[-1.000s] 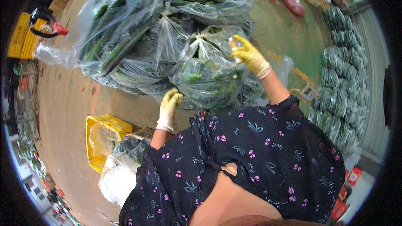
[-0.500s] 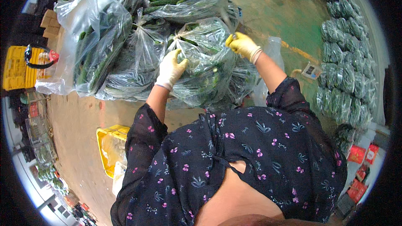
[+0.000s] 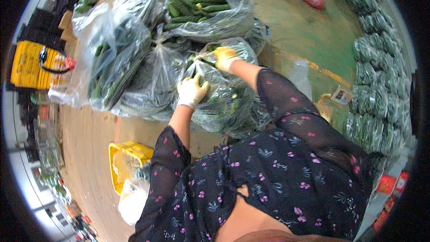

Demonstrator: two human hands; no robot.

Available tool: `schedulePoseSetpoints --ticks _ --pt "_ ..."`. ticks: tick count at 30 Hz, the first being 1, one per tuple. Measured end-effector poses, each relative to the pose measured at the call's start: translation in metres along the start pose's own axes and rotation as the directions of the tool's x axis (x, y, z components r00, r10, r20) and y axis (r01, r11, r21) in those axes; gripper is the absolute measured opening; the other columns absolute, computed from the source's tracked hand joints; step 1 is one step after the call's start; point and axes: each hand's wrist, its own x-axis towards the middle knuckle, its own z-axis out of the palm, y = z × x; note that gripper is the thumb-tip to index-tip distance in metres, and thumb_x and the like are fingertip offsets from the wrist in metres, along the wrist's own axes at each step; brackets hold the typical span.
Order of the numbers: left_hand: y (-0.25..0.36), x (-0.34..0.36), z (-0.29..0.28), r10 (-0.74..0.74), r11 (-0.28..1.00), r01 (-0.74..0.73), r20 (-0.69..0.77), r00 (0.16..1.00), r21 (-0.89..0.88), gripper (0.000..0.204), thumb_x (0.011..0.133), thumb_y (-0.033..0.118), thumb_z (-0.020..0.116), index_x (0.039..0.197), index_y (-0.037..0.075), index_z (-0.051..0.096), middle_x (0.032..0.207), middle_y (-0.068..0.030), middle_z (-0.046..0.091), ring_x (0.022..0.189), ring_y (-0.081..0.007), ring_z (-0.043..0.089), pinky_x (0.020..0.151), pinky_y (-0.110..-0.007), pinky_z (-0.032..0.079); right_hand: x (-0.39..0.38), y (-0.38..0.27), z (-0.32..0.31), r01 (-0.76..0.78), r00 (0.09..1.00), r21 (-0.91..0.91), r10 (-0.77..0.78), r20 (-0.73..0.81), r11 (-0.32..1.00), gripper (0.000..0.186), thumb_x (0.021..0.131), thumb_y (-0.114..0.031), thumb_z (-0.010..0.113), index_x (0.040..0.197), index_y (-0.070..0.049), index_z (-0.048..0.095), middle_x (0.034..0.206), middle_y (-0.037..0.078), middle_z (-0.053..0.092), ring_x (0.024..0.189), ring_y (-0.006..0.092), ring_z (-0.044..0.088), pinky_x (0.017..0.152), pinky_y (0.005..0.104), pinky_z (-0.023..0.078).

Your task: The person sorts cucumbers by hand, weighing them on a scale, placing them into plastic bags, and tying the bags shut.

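Large clear plastic bags of dark green cucumbers lie heaped in front of me. My left hand (image 3: 192, 91), in a pale glove, is on the near plastic bag (image 3: 224, 103), its fingers bent into the plastic. Farther up and to the right, my right hand (image 3: 225, 58), in a yellowish glove, closes on the same bag beside its gathered top. The fingertips of both hands are partly hidden. Behind them, an open bag shows bare cucumbers (image 3: 197, 2). Left of my hands stands another bag with a gathered neck (image 3: 157, 58).
A yellow crate (image 3: 117, 170) with plastic inside sits on the floor at near left, a white bag (image 3: 133, 200) beside it. Another yellow crate (image 3: 33, 65) is at far left. Packed bags (image 3: 374, 85) line the right side. A small device like a scale display (image 3: 341, 95) lies nearer.
My right hand has come left from the bag's right side to its gathered top. My left hand has stayed on the bag. The whole view has shifted a little.
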Motion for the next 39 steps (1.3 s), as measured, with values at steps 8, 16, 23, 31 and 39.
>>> schedulePoseSetpoints --ticks 8,16,23,31,39 --pt "0.005 0.012 -0.011 -0.013 1.000 0.015 0.128 0.992 -0.017 0.061 0.076 0.050 0.058 0.123 0.011 0.056 0.102 -0.0202 0.067 0.097 -0.0344 0.062 0.088 -0.046 0.044 0.021 -0.018 0.017 -0.046 0.997 -0.053 0.049 0.055 0.998 0.042 0.078 -0.022 0.062 0.120 -0.017 0.059 0.126 0.006 0.055 0.122 0.0267 0.046 0.102 0.0497 0.034" --pt "0.018 0.028 -0.015 -0.145 0.988 0.127 0.245 0.959 0.088 0.070 0.073 0.047 0.062 0.130 0.008 0.051 0.110 -0.0164 0.066 0.109 -0.0341 0.056 0.093 -0.046 0.037 0.051 -0.013 0.018 -0.006 0.998 -0.201 0.019 0.064 0.980 0.028 0.078 -0.022 0.060 0.103 -0.018 0.070 0.109 0.009 0.068 0.106 0.0292 0.063 0.088 0.0454 0.047" --pt "0.019 0.029 -0.001 -0.155 0.985 0.143 0.140 0.978 0.091 0.069 0.072 0.045 0.065 0.128 0.008 0.051 0.103 -0.0155 0.068 0.099 -0.0334 0.060 0.089 -0.045 0.039 0.041 -0.002 -0.003 -0.005 0.984 -0.044 0.012 0.178 0.999 0.034 0.077 -0.021 0.059 0.109 -0.015 0.069 0.106 0.014 0.068 0.100 0.0332 0.064 0.086 0.0406 0.051" --pt "0.000 0.011 0.015 -0.015 0.996 0.025 -0.117 0.993 0.085 0.042 0.071 0.028 0.059 0.111 0.014 0.063 0.084 -0.0161 0.069 0.078 -0.0365 0.065 0.071 -0.049 0.048 0.012 -0.013 -0.001 0.053 0.985 -0.021 -0.049 0.166 0.998 0.065 0.087 -0.060 0.039 0.102 -0.005 0.069 0.103 0.021 0.067 0.096 0.0368 0.065 0.084 0.0430 0.049" --pt "0.014 -0.008 0.015 0.016 0.995 0.001 -0.169 0.985 0.097 0.029 0.079 0.017 0.052 0.106 0.013 0.064 0.076 -0.0164 0.067 0.071 -0.0355 0.065 0.064 -0.048 0.048 -0.013 0.010 -0.008 0.057 0.985 -0.078 -0.043 0.166 0.995 0.031 0.086 -0.034 0.051 0.104 -0.013 0.064 0.103 0.015 0.067 0.098 0.0356 0.063 0.086 0.0426 0.049"
